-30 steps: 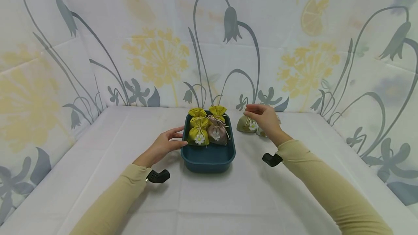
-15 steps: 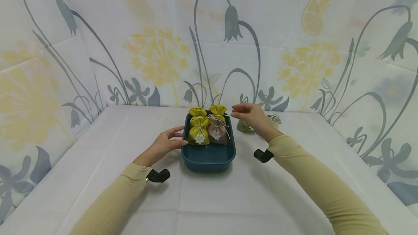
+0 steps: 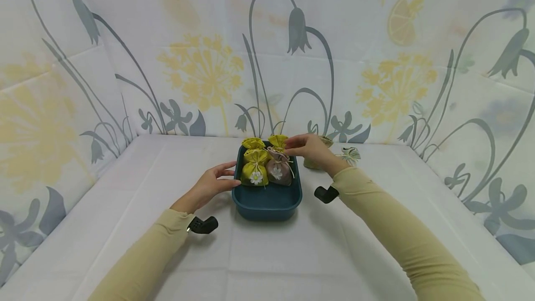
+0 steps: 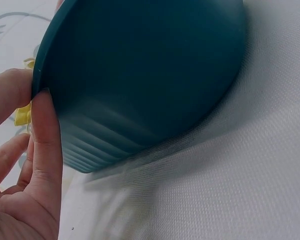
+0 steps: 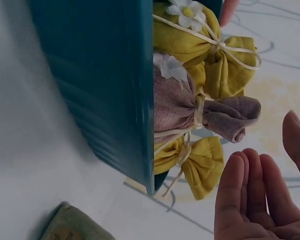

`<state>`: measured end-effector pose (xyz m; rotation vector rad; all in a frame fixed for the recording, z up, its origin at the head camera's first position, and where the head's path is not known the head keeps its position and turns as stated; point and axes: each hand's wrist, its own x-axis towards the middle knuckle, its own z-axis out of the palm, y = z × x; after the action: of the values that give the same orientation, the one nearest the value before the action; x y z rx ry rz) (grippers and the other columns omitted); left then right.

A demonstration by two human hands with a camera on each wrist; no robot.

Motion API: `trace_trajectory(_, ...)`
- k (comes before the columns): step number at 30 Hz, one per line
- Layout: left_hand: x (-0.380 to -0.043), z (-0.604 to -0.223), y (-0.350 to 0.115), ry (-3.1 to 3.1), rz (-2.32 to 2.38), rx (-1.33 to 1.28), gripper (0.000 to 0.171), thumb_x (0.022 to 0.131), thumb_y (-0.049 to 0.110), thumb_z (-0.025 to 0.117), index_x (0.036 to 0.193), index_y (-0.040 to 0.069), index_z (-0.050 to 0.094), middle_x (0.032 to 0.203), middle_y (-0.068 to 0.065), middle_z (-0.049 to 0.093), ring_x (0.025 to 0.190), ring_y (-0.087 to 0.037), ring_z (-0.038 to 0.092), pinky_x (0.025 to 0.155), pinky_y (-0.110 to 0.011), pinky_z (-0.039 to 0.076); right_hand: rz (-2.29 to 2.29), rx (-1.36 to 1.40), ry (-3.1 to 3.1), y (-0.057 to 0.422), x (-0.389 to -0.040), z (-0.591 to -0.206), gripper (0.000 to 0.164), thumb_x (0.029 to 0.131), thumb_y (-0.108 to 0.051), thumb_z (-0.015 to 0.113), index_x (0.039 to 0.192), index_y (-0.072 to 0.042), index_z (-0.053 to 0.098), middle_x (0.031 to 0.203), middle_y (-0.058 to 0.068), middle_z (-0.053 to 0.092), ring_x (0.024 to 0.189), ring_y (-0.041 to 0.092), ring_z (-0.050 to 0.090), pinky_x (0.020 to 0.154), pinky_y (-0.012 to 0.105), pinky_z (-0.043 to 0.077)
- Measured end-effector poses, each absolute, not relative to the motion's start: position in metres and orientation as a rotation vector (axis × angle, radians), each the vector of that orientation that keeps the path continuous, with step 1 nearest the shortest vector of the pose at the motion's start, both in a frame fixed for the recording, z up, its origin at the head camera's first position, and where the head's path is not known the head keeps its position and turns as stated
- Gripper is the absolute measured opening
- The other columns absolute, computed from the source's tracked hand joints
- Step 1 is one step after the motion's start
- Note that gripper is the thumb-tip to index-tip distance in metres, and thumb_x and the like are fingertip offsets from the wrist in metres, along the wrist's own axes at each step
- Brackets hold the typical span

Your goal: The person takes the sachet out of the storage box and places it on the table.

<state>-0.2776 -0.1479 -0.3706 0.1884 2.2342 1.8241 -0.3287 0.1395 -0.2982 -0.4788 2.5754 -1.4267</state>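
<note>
A dark teal plastic bin (image 3: 267,210) holds several small drawstring pouches, among them a yellow pouch (image 3: 253,175) and a mauve pouch (image 3: 279,173), each trimmed with a white flower. My left hand (image 3: 209,185) pinches the bin's left rim; in the left wrist view its thumb (image 4: 10,90) goes over the rim and a finger (image 4: 45,135) lies along the outer wall. Above the bin's right back edge hovers my right hand (image 3: 311,150), overlapping the back yellow pouch (image 3: 277,142). Nothing sits between its fingers in the right wrist view, where its fingertips point towards the tied pouch tops.
To the right of the bin, a green pouch (image 3: 311,161) and a pale pouch (image 3: 350,154) rest on the white cloth (image 3: 259,254), partly hidden by the right hand and wrist. A floral-printed curtain (image 3: 276,59) rises behind.
My right hand has moved left, from above the pouches on the cloth to the bin's right back edge. The left hand stays at the rim, and the bin has not moved.
</note>
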Motion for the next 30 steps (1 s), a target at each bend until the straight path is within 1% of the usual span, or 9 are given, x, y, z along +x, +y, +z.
trace_trajectory(5, -0.284, -0.381, -0.15, 2.248, 1.831, 0.185, 0.07, 0.084, 0.016, 0.071, 0.144, 0.014, 0.036, 0.133, -0.019, 0.043, 0.114, -0.029, 0.05, 0.092, -0.04, 0.045, -1.362, -0.5, 2.564, 0.136, -0.333, -0.303, 0.046, 0.082, -0.018, 0.073, 0.123, -0.001, 0.058, 0.115, 0.013, 0.062, 0.105, 0.025, 0.057, 0.095, 0.042, 0.043)
trace_trajectory(9, -0.284, -0.382, -0.15, 2.258, 1.836, 0.193, 0.07, 0.083, 0.015, 0.072, 0.144, 0.015, 0.037, 0.132, -0.018, 0.043, 0.118, -0.03, 0.047, 0.091, -0.039, 0.046, -1.321, -0.492, 2.559, 0.133, -0.333, -0.305, 0.044, 0.081, -0.018, 0.074, 0.121, -0.005, 0.061, 0.115, 0.011, 0.062, 0.106, 0.024, 0.056, 0.094, 0.043, 0.043)
trace_trajectory(13, -0.283, -0.382, -0.15, 2.251, 1.848, 0.195, 0.07, 0.082, 0.015, 0.072, 0.143, 0.014, 0.038, 0.132, -0.018, 0.043, 0.118, -0.03, 0.046, 0.09, -0.038, 0.047, -1.285, -0.505, 2.57, 0.131, -0.333, -0.308, 0.04, 0.081, -0.017, 0.074, 0.118, -0.007, 0.063, 0.113, 0.009, 0.062, 0.106, 0.024, 0.055, 0.093, 0.042, 0.044)
trace_trajectory(18, -0.283, -0.382, -0.15, 2.249, 1.849, 0.198, 0.07, 0.082, 0.015, 0.072, 0.143, 0.014, 0.038, 0.132, -0.019, 0.043, 0.117, -0.03, 0.047, 0.09, -0.038, 0.047, -1.314, -0.526, 2.544, 0.13, -0.336, -0.312, 0.036, 0.083, -0.012, 0.07, 0.118, -0.003, 0.064, 0.113, 0.011, 0.062, 0.105, 0.025, 0.055, 0.093, 0.042, 0.044)
trace_trajectory(21, -0.283, -0.382, -0.15, 2.254, 1.843, 0.203, 0.07, 0.083, 0.016, 0.072, 0.143, 0.014, 0.037, 0.132, -0.019, 0.043, 0.116, -0.029, 0.049, 0.09, -0.038, 0.047, -1.308, -0.502, 2.547, 0.13, -0.336, -0.311, 0.033, 0.086, -0.013, 0.067, 0.117, -0.003, 0.064, 0.111, 0.011, 0.062, 0.103, 0.024, 0.055, 0.093, 0.042, 0.044)
trace_trajectory(25, -0.284, -0.381, -0.15, 2.257, 1.841, 0.205, 0.07, 0.083, 0.016, 0.072, 0.143, 0.014, 0.037, 0.131, -0.019, 0.044, 0.116, -0.029, 0.048, 0.091, -0.039, 0.047, -1.293, -0.468, 2.565, 0.13, -0.337, -0.31, 0.03, 0.088, -0.014, 0.065, 0.116, -0.003, 0.065, 0.11, 0.011, 0.062, 0.099, 0.024, 0.057, 0.088, 0.039, 0.047)
trace_trajectory(30, -0.284, -0.382, -0.15, 2.255, 1.843, 0.203, 0.07, 0.083, 0.016, 0.072, 0.143, 0.014, 0.037, 0.131, -0.018, 0.044, 0.117, -0.03, 0.047, 0.091, -0.038, 0.047, -1.364, -0.443, 2.519, 0.131, -0.339, -0.311, 0.029, 0.09, -0.008, 0.061, 0.117, 0.002, 0.063, 0.112, 0.016, 0.061, 0.097, 0.026, 0.06, 0.088, 0.039, 0.048)
